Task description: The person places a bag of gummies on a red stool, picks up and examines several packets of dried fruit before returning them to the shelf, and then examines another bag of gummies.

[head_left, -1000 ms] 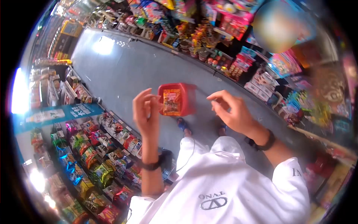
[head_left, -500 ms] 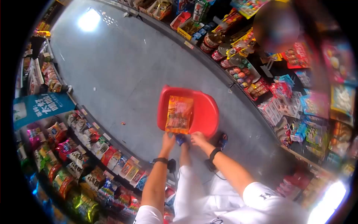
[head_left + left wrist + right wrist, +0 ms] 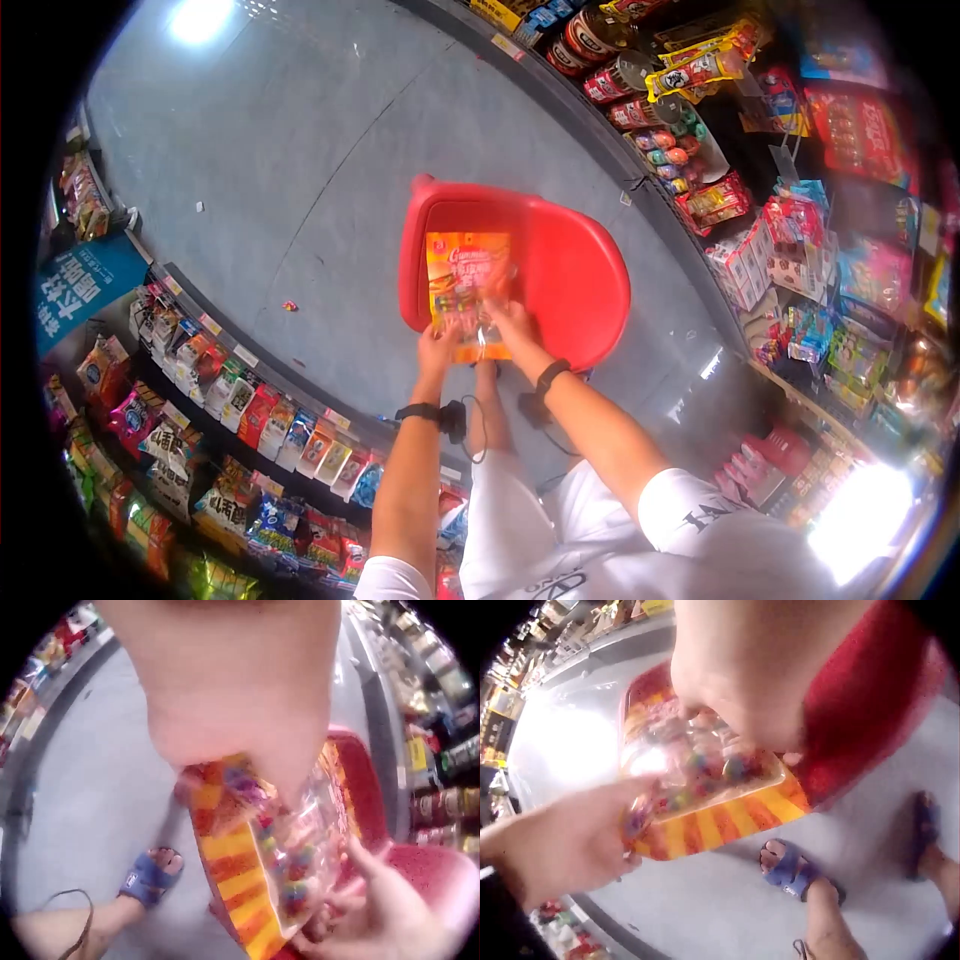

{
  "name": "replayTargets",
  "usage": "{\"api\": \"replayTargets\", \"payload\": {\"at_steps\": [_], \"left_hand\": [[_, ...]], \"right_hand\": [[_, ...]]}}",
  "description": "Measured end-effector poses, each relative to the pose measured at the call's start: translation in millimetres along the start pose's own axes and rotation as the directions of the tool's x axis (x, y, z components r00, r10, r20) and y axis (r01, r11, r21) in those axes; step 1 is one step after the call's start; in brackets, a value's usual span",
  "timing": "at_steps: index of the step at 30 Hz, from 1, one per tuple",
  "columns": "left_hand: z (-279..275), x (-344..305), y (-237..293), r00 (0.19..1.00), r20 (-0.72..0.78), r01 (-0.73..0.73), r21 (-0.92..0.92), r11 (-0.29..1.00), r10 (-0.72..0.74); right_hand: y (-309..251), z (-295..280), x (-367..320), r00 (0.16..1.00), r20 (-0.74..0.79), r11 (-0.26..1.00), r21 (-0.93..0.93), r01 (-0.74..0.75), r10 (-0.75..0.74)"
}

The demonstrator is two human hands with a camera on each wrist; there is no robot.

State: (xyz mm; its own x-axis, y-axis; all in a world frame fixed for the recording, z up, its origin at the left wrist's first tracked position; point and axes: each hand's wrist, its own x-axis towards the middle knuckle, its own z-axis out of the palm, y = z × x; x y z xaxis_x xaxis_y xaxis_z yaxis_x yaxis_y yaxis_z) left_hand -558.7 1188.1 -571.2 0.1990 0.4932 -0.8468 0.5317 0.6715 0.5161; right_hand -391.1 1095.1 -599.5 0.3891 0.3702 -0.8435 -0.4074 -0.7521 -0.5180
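Note:
An orange-and-yellow bag of gummies (image 3: 468, 270) with a clear window is held over a red moulded plastic piece (image 3: 575, 285), stool-like in shape. My left hand (image 3: 437, 350) pinches the bag's near-left corner, thumb and fingers on either side of it. Over the bag's near-right part, my right hand (image 3: 508, 325) grips it, fingers on the front. In the left wrist view, coloured candies show through the window, with the right hand (image 3: 390, 907) at the bag's edge. The left hand (image 3: 562, 832) reaches in from the side in the right wrist view.
Snack shelves line both sides of the grey floor (image 3: 270, 180), with packets (image 3: 270, 420) at left and jars (image 3: 600, 40) at upper right. A blue sign (image 3: 90, 285) sticks out at left. Sandalled feet (image 3: 154, 877) stand beside the red piece.
From raised and apart, both hands came down to the bag's near edge and took hold of it. The right hand moved onto its front. The head view is closer to the red piece.

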Motion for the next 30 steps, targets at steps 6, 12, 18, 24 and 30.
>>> {"api": "replayTargets", "payload": {"at_steps": [6, 12, 18, 24, 30], "left_hand": [[-46, -154, 50, 0.965, 0.259, 0.046, -0.288, 0.957, 0.031], [-28, -308, 94, 0.914, 0.404, 0.093, -0.311, 0.946, 0.043], [54, -391, 132, 0.939, 0.297, -0.078, -0.299, 0.951, 0.171], [176, -464, 183, 0.783, 0.273, -0.591, 0.05, 0.805, 0.558], [285, -598, 234, 0.487, 0.568, -0.864, 0.425, 0.27, 0.664]], "right_hand": [[-105, -35, -158, 0.984, 0.161, 0.983, 0.174, 0.054, -0.083], [-79, -108, -264, 0.874, 0.432, 0.975, 0.075, 0.211, -0.223], [-167, -221, -400, 0.918, 0.351, 0.973, -0.063, 0.222, -0.187], [-92, -312, -442, 0.907, -0.08, 0.903, -0.167, 0.396, -0.413], [-105, -387, -551, 0.747, -0.022, 0.703, 0.32, 0.635, -0.664]]}}
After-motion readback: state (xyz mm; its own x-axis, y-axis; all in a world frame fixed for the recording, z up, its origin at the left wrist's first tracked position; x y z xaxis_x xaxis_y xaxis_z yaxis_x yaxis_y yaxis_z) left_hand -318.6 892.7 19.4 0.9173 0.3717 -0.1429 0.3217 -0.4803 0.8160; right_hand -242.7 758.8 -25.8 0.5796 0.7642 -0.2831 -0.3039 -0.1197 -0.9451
